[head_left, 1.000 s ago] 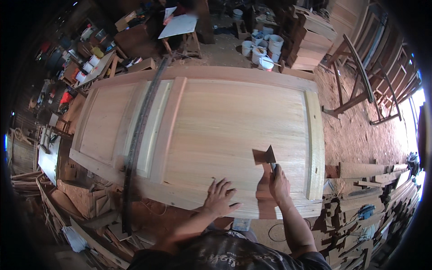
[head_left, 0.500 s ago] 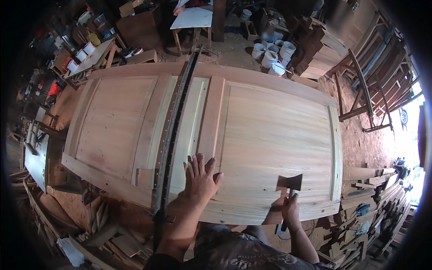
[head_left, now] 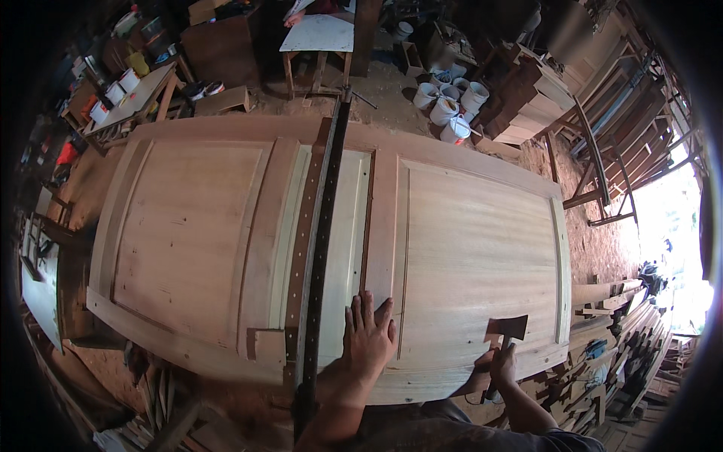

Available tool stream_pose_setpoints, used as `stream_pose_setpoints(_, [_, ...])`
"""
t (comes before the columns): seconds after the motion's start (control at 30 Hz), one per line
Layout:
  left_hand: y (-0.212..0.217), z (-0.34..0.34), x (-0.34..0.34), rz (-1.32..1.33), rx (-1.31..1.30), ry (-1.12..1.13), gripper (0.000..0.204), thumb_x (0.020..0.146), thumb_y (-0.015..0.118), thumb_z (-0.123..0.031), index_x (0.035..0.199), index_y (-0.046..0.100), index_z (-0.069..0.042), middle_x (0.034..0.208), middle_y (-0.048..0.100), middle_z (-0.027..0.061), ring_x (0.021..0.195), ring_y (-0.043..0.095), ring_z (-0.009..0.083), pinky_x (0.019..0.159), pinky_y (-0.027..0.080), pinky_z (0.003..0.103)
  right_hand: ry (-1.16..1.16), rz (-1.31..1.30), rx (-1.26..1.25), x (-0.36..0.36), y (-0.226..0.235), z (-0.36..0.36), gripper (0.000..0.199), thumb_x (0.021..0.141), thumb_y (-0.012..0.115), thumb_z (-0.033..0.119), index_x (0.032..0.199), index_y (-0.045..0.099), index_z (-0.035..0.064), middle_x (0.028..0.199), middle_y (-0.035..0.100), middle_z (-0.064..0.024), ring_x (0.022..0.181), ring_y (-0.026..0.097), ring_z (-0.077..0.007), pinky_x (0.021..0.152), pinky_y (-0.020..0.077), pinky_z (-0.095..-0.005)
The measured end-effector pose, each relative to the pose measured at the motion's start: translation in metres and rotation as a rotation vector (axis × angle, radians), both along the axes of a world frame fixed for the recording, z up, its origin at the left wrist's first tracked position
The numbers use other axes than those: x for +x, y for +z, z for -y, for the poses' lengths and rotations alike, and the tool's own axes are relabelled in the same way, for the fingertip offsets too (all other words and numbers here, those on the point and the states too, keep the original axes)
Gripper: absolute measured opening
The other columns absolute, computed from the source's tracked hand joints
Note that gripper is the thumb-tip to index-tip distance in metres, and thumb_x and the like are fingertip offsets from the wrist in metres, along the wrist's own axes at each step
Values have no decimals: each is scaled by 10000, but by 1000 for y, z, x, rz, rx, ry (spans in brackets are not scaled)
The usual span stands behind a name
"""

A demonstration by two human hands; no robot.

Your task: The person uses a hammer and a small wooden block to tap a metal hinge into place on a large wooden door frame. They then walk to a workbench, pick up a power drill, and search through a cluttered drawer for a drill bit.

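Note:
My left hand (head_left: 369, 335) lies flat with fingers spread on the near part of a large wooden panelled door (head_left: 482, 241). Just left of that hand, a long dark metal bar clamp (head_left: 324, 233) spans the door from its far edge to its near edge. In my right hand (head_left: 503, 367) is a hatchet (head_left: 513, 326), gripped by the handle. Its dark blade is above the near right part of the door and casts a shadow there. A small wood block (head_left: 269, 346) sits left of the clamp by the near edge.
White buckets (head_left: 444, 109) stand beyond the door. A white-topped table (head_left: 320, 34) is at the back, with another person's hand (head_left: 294, 16) beside it. Scrap wood (head_left: 602, 361) is piled at the near right. Wooden frames (head_left: 595, 151) lean at the right.
The view has shifted, so the near part of the door and the clamp sit farther right and lower. My left hand stays flat on the door; my right still grips the hatchet.

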State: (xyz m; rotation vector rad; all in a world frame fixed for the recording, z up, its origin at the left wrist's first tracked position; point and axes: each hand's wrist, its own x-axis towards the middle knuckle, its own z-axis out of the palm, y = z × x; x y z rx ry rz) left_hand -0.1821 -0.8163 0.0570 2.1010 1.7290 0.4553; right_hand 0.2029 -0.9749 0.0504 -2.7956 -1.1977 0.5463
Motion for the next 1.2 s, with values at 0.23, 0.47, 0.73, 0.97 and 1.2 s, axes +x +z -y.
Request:
stream_pose_setpoints(0.23, [8, -9, -1, -48, -59, -42, 642, 982, 605, -468, 1551, 511, -185, 1637, 335, 284, 1503, 306, 530, 1206, 217, 699, -42, -18, 15, -7, -1, -4, 387, 1012, 566, 262, 1236, 433, -23, 1040, 652, -370, 981, 625, -575, 805, 468, -649])
stream_pose_setpoints(0.47, [11, -100, 28, -20, 12, 76, 731, 1013, 539, -528, 1603, 408, -118, 1674, 294, 241, 1564, 178, 505, 1224, 89, 734, -77, -53, 23, -10, 6, -10, 348, 1010, 562, 250, 1200, 463, -24, 945, 661, -354, 935, 617, -591, 775, 452, -658])
stream_pose_setpoints(0.73, [-36, -386, 64, -238, 265, 53, 713, 1037, 493, -535, 1578, 419, -77, 1661, 360, 164, 1571, 212, 435, 1267, 118, 654, -44, -18, -19, -7, -1, -14, 328, 1030, 493, 235, 1261, 487, 2, 1023, 660, -331, 977, 625, -553, 794, 464, -636])
stream_pose_setpoints(0.97, [-27, -383, 73, -312, 245, 19, 682, 1038, 468, -542, 1536, 458, -76, 1596, 453, 146, 1496, 365, 375, 1271, 161, 627, 22, 17, -1, -10, 0, -2, 335, 1051, 487, 202, 1345, 503, 41, 1109, 685, -280, 972, 638, -527, 797, 472, -614])
stream_pose_setpoints(1.2, [-1, -456, -51, 75, 530, 54, 247, 978, 597, -291, 977, 743, -92, 1035, 736, 142, 1027, 671, 368, 1124, 403, 574, 40, 2, 103, -6, -8, 5, 343, 1047, 514, 181, 1334, 483, -4, 1057, 680, -268, 869, 664, -489, 703, 505, -534])
